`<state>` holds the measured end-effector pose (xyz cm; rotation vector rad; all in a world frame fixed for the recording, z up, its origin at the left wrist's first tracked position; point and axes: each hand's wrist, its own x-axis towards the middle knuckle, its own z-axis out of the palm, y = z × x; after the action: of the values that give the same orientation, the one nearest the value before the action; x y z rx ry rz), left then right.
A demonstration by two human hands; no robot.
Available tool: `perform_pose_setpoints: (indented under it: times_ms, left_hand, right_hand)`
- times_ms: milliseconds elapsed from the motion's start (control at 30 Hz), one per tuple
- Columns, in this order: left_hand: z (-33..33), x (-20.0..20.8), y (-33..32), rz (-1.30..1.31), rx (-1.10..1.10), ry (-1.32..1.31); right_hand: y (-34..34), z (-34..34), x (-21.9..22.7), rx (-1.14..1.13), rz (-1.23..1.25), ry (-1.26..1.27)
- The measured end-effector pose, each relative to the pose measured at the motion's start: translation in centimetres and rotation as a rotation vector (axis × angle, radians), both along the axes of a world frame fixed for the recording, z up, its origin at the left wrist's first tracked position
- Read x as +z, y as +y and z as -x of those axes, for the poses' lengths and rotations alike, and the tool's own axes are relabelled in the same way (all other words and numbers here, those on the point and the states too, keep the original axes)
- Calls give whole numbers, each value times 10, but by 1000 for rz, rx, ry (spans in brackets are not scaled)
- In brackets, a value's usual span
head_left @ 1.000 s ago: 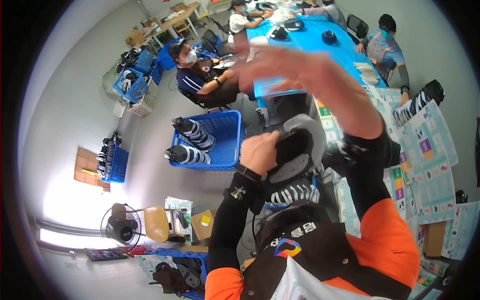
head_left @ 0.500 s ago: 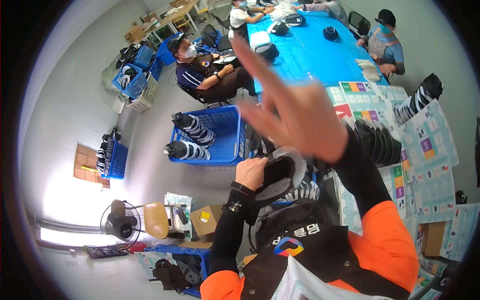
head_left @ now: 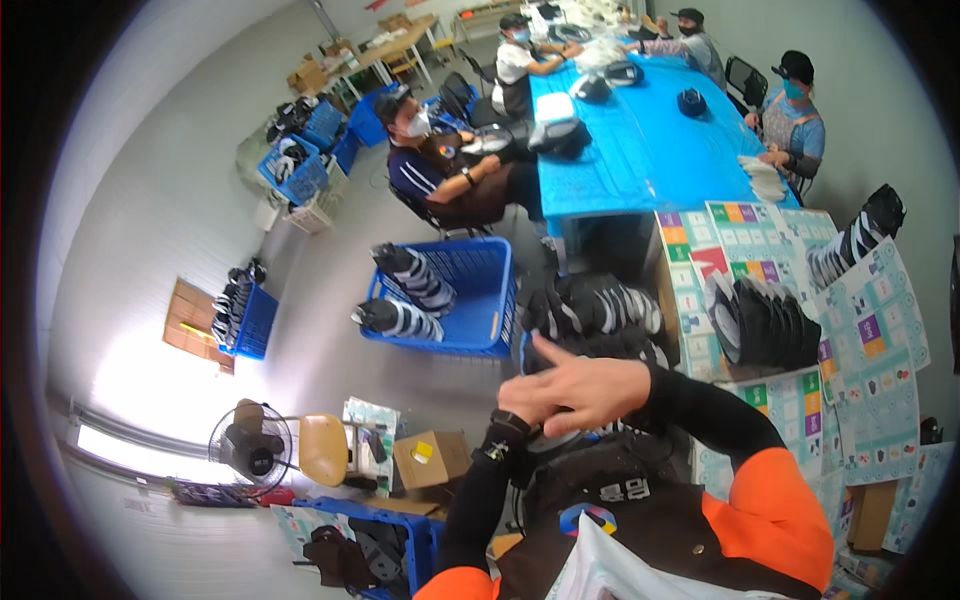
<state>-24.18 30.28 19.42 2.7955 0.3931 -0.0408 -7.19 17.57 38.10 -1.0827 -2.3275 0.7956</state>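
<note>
My two hands meet in front of my apron. My left hand (head_left: pixel 522 398) looks curled, its fingers mostly hidden behind the other hand; what it holds, if anything, cannot be made out. Across it lies my right hand (head_left: pixel 600 390), thumb raised and fingers stretched out toward the left wrist, with nothing visible in its grasp. A dark surface shows just below both hands, too unclear to name. Just beyond them are stacked black-and-white curved pieces (head_left: pixel 605 305). On the paper-covered table to the right stands a row of black-and-grey curved pieces (head_left: pixel 765 325).
A blue crate (head_left: pixel 485 345) with two black-and-white stacks is ahead left. Co-workers sit around the blue-covered table (head_left: pixel 650 150). A fan (head_left: pixel 250 450), a cardboard box (head_left: pixel 432 460) and another blue crate (head_left: pixel 425 545) are at lower left.
My right hand has come down from its raised place onto my left hand. The black piece with grey lining seen in my left hand earlier is no longer clearly visible. The view has shifted.
</note>
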Motion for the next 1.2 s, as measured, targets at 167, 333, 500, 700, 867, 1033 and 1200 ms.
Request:
perform_pose_setpoints:
  times_ms: [167,333,500,700,867,1033,1200]
  left_hand:
    - [-7,-6,-7,-86,64,2]
    - [12,-71,-7,-44,213,35]
    - [71,-128,-14,87,508,163]
    - [82,-134,-10,77,509,296]
    - [65,-133,-9,65,503,345]
    - [66,-192,-18,59,398,499]
    - [55,-187,-28,120,534,519]
  right_hand:
    - [4,-67,-17,40,885,810]
    - [-16,-80,-95,-672,766,410]
    - [-85,-89,-280,-601,670,-297]
    - [-128,-93,-283,-1097,472,-235]
    - [-128,-107,-251,-1154,471,-216]
    - [-133,-116,-342,-931,660,-348]
    - [-144,-138,-280,-863,758,1202]
